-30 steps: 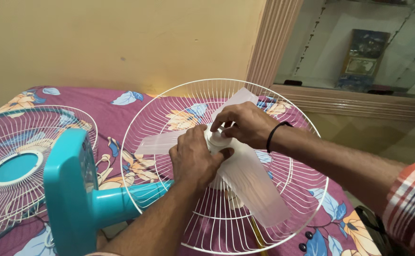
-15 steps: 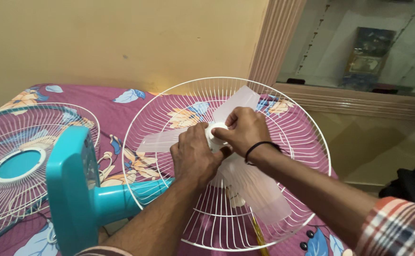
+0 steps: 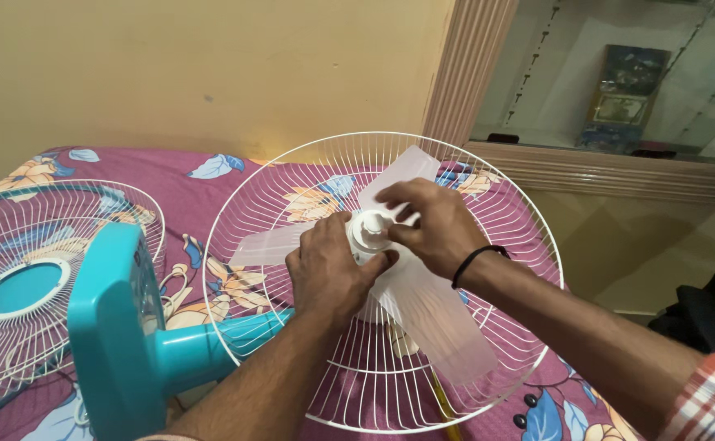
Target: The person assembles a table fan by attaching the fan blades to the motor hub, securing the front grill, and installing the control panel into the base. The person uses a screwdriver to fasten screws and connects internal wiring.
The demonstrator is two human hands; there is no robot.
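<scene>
While the translucent fan blade (image 3: 431, 314) lies inside the white rear guard (image 3: 529, 220) on the bed, its hub is steadied by the closed left hand (image 3: 329, 273); the white blade cap (image 3: 371, 229) is pinched by the right hand (image 3: 427, 224).

Wire guard (image 3: 488, 204) rings hub; teal stand (image 3: 120, 335) blocks left.

Plain yellow wall (image 3: 210, 73) behind a bed in a magenta floral sheet (image 3: 210, 175); right of the wall, a wood-framed glass cabinet (image 3: 619, 90).

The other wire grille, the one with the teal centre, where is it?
In the head view, the loose grille lies at far left on the floral bedsheet, beside the teal fan base.
</scene>
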